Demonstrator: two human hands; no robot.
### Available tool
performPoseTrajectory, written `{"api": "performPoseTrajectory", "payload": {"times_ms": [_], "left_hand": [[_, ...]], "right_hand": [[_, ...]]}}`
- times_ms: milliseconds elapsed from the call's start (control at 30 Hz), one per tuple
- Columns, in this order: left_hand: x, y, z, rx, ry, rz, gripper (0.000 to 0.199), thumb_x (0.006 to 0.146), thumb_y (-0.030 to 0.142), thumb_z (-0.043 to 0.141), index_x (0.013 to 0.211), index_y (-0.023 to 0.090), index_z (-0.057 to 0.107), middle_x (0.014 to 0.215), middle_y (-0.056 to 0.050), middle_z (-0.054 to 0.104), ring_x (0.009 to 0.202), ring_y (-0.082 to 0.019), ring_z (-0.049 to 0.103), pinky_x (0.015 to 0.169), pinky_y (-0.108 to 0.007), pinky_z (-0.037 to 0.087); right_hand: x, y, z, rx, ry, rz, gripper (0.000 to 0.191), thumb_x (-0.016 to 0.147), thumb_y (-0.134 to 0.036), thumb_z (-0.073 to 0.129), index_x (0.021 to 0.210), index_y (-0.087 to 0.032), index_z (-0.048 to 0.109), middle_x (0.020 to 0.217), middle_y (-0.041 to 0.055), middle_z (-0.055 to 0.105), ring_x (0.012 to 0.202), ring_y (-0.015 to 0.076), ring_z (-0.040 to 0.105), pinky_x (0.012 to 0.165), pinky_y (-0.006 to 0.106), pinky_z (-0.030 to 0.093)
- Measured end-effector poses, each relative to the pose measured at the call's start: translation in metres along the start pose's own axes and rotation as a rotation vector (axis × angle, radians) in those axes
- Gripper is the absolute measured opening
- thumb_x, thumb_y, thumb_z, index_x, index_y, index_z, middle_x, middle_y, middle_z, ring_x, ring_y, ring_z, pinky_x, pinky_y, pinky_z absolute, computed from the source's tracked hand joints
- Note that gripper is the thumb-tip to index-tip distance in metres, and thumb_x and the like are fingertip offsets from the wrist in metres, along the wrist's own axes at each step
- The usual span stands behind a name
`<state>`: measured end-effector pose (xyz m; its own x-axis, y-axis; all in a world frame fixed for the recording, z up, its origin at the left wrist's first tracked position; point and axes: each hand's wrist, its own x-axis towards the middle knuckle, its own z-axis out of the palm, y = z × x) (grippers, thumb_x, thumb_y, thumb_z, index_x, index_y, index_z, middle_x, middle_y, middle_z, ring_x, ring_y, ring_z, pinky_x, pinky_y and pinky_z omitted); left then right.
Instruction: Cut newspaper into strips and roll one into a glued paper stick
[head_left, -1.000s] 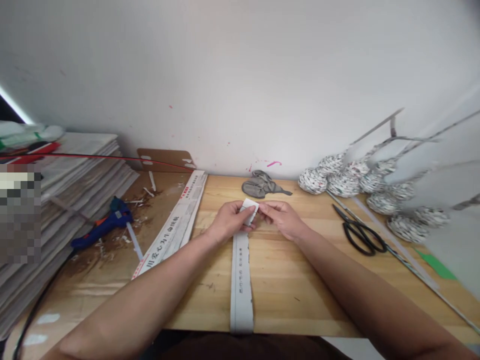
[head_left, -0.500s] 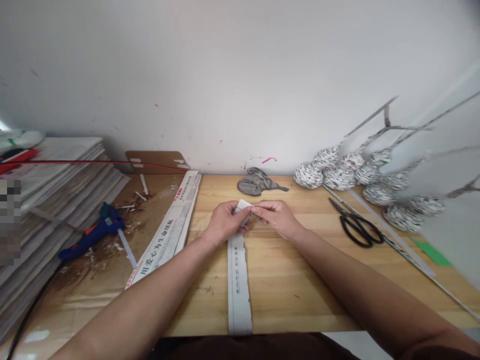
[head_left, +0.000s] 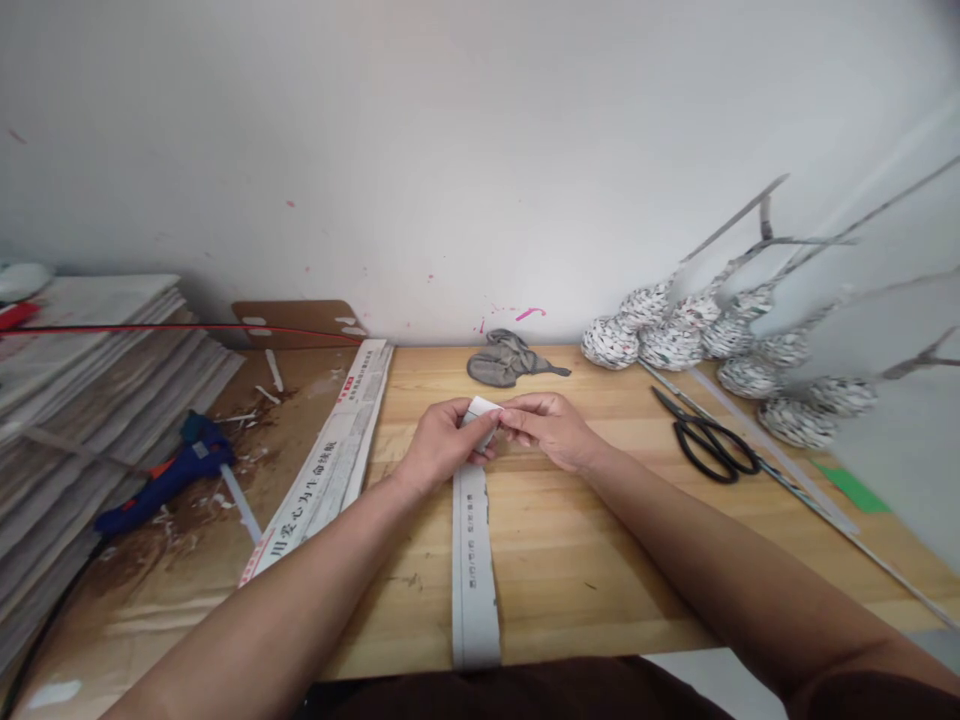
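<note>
A long strip of newspaper runs from the table's front edge up to my hands. Its far end is raised and pinched between the thumb and fingers of my left hand. My right hand pinches the corner of that same end, its fingertips against those of the left. Just what the paper does under the fingertips is partly hidden. Beyond my hands lies a crumpled grey balloon-like piece.
To the left are newspaper strips, a blue glue gun on cardboard and a tall newspaper stack. On the right lie black-handled scissors, a thin rod, a green piece and several woven paper gourds.
The view has shifted slightly, so everything sits a little further left. Both hands keep their pinch on the paper strip, with hardly any movement of the fingers.
</note>
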<state>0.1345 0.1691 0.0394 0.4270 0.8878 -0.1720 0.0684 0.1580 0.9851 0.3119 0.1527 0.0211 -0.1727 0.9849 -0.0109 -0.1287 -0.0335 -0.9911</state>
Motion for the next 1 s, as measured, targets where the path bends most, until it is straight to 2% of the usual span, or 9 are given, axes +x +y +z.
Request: {"api": "performPoseTrajectory", "payload": {"times_ms": [200, 433, 700, 1000], "left_hand": [[-0.0014, -0.0003, 0.0002, 0.034, -0.009, 0.015, 0.037, 0.077, 0.049, 0.073, 0.086, 0.013, 0.068, 0.071, -0.004, 0.070, 0.055, -0.012, 0.065, 0.050, -0.021, 0.052], [-0.0012, -0.0009, -0.0018, 0.020, -0.032, 0.001, 0.039, 0.079, 0.051, 0.071, 0.090, 0.014, 0.068, 0.072, -0.004, 0.070, 0.057, -0.012, 0.065, 0.050, -0.020, 0.052], [-0.0016, -0.0010, -0.0009, 0.021, -0.025, -0.004, 0.039, 0.077, 0.051, 0.072, 0.088, 0.014, 0.069, 0.073, -0.004, 0.070, 0.056, -0.013, 0.065, 0.050, -0.020, 0.052], [-0.0019, 0.0000, -0.0016, 0.015, -0.054, -0.009, 0.038, 0.079, 0.051, 0.071, 0.090, 0.014, 0.069, 0.075, -0.004, 0.071, 0.059, -0.014, 0.066, 0.053, -0.022, 0.053]], "right_hand": [[-0.0001, 0.0001, -0.0010, 0.007, 0.019, 0.002, 0.029, 0.071, -0.042, 0.081, 0.079, -0.014, 0.078, 0.060, 0.0007, 0.063, 0.051, 0.0069, 0.047, 0.045, 0.021, 0.029], [-0.0005, -0.0036, -0.0047, 0.015, -0.058, 0.009, 0.031, 0.075, -0.044, 0.078, 0.084, -0.015, 0.078, 0.063, 0.0013, 0.064, 0.053, 0.0077, 0.049, 0.045, 0.021, 0.031], [-0.0003, -0.0030, -0.0025, -0.012, -0.039, -0.005, 0.026, 0.075, -0.041, 0.078, 0.084, -0.016, 0.079, 0.061, 0.0000, 0.063, 0.050, 0.0071, 0.046, 0.044, 0.022, 0.030], [-0.0007, -0.0058, -0.0018, -0.009, 0.004, 0.020, 0.030, 0.073, -0.044, 0.078, 0.080, -0.014, 0.078, 0.059, 0.0008, 0.063, 0.050, 0.0076, 0.048, 0.044, 0.021, 0.030]]}}
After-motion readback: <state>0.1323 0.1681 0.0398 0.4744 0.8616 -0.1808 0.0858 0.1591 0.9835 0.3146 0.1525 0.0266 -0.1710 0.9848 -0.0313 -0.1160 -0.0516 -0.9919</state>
